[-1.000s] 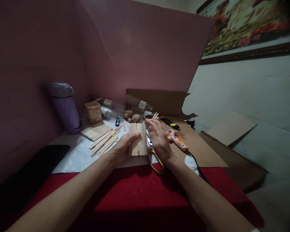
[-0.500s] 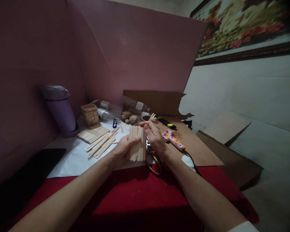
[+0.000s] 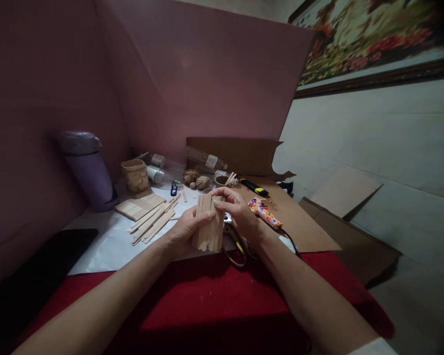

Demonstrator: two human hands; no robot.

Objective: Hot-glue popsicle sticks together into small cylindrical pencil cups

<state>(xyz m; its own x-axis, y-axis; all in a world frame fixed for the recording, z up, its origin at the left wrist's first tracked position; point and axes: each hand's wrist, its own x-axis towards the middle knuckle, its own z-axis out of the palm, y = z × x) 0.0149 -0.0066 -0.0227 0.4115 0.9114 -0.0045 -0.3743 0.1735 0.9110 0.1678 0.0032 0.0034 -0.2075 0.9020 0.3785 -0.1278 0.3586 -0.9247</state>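
Note:
My left hand grips an upright piece covered in wooden craft sticks by its left side, with the thumb across its front. At its upper right edge, my right hand has thumb and fingers closed on it; whether they pinch a single stick cannot be made out. Behind and under the right hand lie scissors, their blades mostly hidden. Left of the hands, loose craft sticks are spread out beside a flat panel of sticks.
A flowered glue gun and a yellow-black utility knife rest on cardboard to the right. Twine balls, clear plastic bottles, a woven-looking basket and a purple bin stand behind.
My right thumb and fingers have moved onto the upper front of the stick-covered piece. The left hand keeps its hold, and the view has shifted slightly.

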